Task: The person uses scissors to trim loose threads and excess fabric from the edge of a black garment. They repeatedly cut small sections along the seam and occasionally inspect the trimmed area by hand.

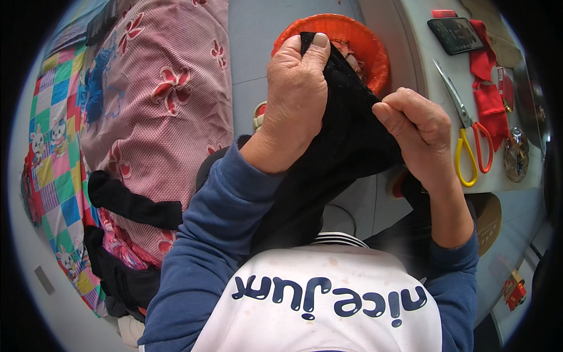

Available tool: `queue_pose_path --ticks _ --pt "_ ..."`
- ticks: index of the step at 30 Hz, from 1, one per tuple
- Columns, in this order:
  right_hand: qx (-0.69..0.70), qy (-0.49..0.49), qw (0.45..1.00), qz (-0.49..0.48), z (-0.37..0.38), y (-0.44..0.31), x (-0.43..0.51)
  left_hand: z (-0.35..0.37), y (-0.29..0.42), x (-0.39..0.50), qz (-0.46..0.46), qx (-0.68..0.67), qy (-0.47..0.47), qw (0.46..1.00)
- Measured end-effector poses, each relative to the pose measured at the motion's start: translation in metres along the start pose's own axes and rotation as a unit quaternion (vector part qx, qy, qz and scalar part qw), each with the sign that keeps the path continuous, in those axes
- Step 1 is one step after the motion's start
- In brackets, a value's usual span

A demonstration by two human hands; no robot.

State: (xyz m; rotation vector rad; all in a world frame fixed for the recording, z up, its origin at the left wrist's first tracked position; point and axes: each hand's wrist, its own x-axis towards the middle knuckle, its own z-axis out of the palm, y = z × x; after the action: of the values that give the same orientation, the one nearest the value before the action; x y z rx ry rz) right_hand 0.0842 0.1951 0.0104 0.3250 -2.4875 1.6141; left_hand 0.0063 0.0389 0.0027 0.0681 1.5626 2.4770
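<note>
Both hands hold up a piece of black fabric [352, 127], which hangs down over my lap. My left hand [299, 83] pinches its upper corner between thumb and fingers, in front of an orange-red basin [288, 27] lined with plastic. My right hand [415, 121] grips the fabric's edge lower down on the right, and the edge runs taut between the two. Scraps [356, 61] lie inside the basin, partly hidden by the cloth. Scissors [462, 114] with one yellow and one red handle lie on the table right of my right hand.
On the white table [444, 88] at right are a phone [455, 35], red cloth strips [487, 105] and a small wrapped item [516, 154]. At left, a black sock [132, 198] lies on pink floral bedding [184, 132], near blue threads [96, 83] and dark clothing [127, 277].
</note>
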Motion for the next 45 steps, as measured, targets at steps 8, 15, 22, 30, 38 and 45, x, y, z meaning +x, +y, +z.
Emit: queue_pose_path --ticks 8,15,22,30,38,45 --pt "0.127 0.022 0.991 0.032 0.002 0.019 0.003 -0.005 -0.006 0.001 -0.055 0.035 -0.096 0.993" --pt "0.13 0.019 0.991 0.036 -0.001 0.019 0.012 0.006 -0.013 -0.006 -0.032 0.063 -0.099 0.993" --pt "0.033 0.059 0.998 0.005 -0.004 0.018 0.015 0.004 -0.016 -0.007 -0.071 0.076 -0.101 0.989" --pt "0.178 0.126 0.969 0.114 -0.013 0.027 0.019 0.002 -0.016 -0.006 -0.088 0.077 -0.104 0.988" --pt "0.225 0.085 0.964 0.116 -0.029 0.035 0.024 0.001 -0.014 -0.005 -0.078 0.066 -0.109 0.989" --pt "0.195 -0.081 0.97 0.116 -0.015 0.032 0.023 -0.002 -0.014 -0.005 -0.044 0.124 -0.136 0.982"
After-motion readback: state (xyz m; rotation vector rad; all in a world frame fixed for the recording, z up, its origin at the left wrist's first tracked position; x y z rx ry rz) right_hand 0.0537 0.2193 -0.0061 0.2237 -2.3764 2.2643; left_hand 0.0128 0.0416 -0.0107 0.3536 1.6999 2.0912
